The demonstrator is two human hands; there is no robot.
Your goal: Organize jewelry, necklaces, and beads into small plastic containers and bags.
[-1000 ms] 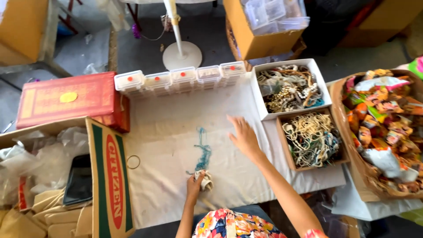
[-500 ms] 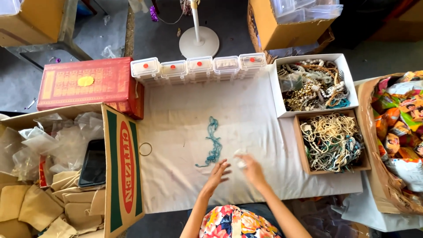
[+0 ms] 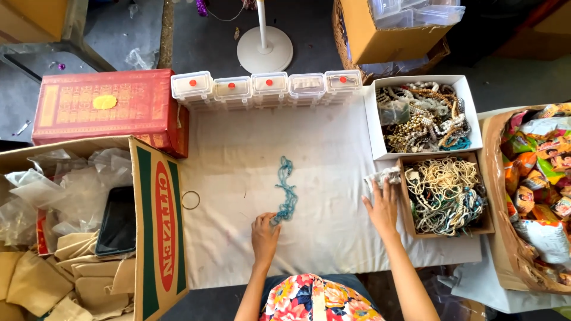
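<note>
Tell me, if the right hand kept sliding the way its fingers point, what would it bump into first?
The right hand already touches a small whitish crumpled bundle. Just past that probably comes the white box of beads.

Matt cloth, cardboard and clear plastic

A matt, faintly stained white cloth [image 3: 333, 178] covers the tabletop; on it lies a teal beaded strand [image 3: 286, 191], behind it glossy clear plastic boxes [image 3: 269, 88], left of it crinkly plastic bags [image 3: 65, 190] in brown cardboard.

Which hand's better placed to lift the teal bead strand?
Left. The left hand already touches the teal bead strand's lower end; the right hand is off by the brown box.
</note>
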